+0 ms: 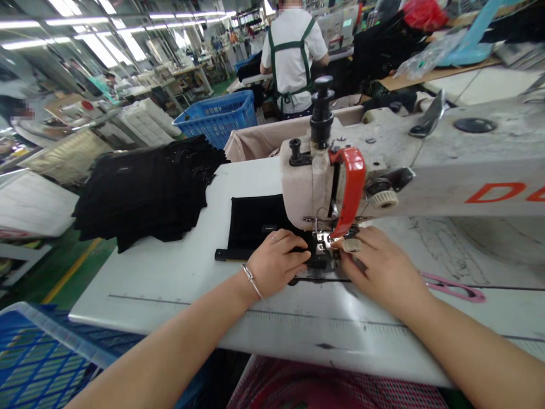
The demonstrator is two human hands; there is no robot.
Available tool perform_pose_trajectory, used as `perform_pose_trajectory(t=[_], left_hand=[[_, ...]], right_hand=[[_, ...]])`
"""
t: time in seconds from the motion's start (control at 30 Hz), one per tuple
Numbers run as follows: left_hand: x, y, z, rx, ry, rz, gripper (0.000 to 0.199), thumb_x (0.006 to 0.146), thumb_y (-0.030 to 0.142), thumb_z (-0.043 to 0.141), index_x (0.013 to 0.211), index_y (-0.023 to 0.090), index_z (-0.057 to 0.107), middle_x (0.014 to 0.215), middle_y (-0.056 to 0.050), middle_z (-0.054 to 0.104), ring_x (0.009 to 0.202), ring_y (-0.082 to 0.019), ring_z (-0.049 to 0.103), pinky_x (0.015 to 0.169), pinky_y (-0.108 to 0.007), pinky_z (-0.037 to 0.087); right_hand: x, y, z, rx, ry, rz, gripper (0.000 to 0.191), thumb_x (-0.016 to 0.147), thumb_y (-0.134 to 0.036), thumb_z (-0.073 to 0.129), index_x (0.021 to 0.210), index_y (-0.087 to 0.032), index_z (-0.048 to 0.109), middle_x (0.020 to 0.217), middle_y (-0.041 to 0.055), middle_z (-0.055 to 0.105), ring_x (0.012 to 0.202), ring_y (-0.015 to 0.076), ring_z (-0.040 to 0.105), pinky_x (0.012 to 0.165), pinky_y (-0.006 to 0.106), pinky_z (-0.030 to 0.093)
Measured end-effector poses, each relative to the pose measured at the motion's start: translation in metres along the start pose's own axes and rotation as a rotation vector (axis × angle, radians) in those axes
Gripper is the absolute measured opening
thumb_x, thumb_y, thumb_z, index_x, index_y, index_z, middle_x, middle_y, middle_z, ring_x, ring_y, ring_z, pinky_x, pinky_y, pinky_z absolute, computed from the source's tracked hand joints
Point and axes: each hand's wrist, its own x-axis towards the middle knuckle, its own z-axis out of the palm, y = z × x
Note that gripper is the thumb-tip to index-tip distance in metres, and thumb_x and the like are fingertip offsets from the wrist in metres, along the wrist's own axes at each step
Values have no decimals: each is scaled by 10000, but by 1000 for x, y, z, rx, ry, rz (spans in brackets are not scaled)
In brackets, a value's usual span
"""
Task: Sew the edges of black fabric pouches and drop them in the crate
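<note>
A black fabric piece (251,218) with a small label lies on the sewing machine table, its right part under the machine head. Along its near edge runs a thicker black band (234,255). My left hand (279,258), with a bracelet at the wrist, rests on the cloth with its fingers stretched toward the presser foot (322,241). On the foot's other side, my right hand (378,264) has its fingertips bent close together; what they pinch is hidden. A beige wrap (351,245) shows at one of its fingers. The sewing machine (306,187) has a red guard (353,184).
A stack of black fabric pieces (145,190) overhangs the table's left end. Pink thread snips (455,287) lie right of my right hand. Blue baskets (221,116) stand behind and at lower left. Ahead, a person in a green apron (293,51) faces away.
</note>
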Motion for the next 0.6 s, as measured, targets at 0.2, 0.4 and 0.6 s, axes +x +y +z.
perform_pose_trajectory(t=[0.2, 0.4, 0.6], left_hand=[[0, 8, 5, -152, 108, 22, 128, 909, 169, 563, 953, 165, 683, 1006, -46, 709, 951, -149, 633, 887, -332, 525], [4, 17, 9, -164, 119, -8, 151, 900, 148, 542, 944, 178, 683, 1003, -44, 715, 948, -154, 646, 892, -345, 533], [6, 14, 13, -147, 160, -2, 122, 878, 133, 567, 894, 169, 682, 959, -33, 721, 934, -157, 649, 888, -336, 535]], right_hand=[[3, 5, 0, -156, -38, 46, 269, 908, -295, 529, 668, -195, 597, 678, 55, 574, 750, 230, 523, 740, 394, 427], [-4, -5, 6, 130, -83, -91, 146, 916, -238, 539, 1008, -201, 646, 935, 61, 658, 908, 212, 587, 791, 357, 474], [-8, -3, 14, 153, -87, -62, 179, 920, -260, 558, 1049, -243, 682, 987, 54, 679, 949, 210, 620, 806, 356, 502]])
